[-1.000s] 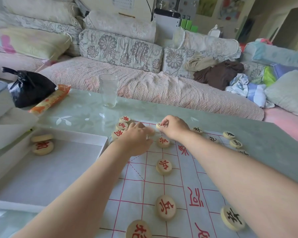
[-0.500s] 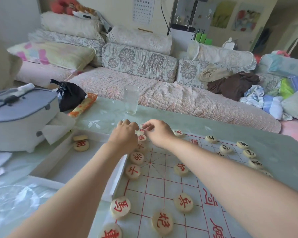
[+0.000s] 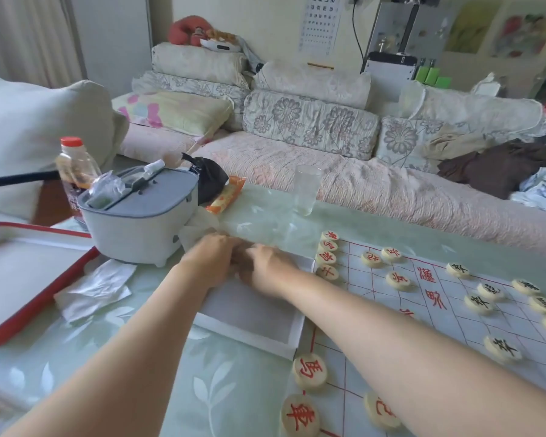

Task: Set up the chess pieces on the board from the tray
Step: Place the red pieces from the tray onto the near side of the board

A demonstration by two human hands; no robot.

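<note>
Left hand [image 3: 210, 263] and right hand [image 3: 270, 271] meet over the tray [image 3: 252, 316] — fingers blurred and hidden, grip impossible to tell.

Clutter on your pale green, leaf-patterned table [image 3: 234, 392], with a quilted pink sofa [image 3: 391, 187] behind.
On your left is a white plastic tub with a grey lid [image 3: 139, 225]; a red-capped clear bottle [image 3: 74, 165] stands behind it and crumpled white tissue [image 3: 92, 288] lies in front. A black plastic bag [image 3: 210, 178] and an orange snack packet [image 3: 226, 197] lie just beside the tub. A clear glass tumbler [image 3: 306, 190] stands near the far edge.

A grey container [image 3: 139, 225] crowds the tray's [image 3: 249, 340] far-left corner. Bare table [image 3: 221, 389] lies free on its near side.
</note>
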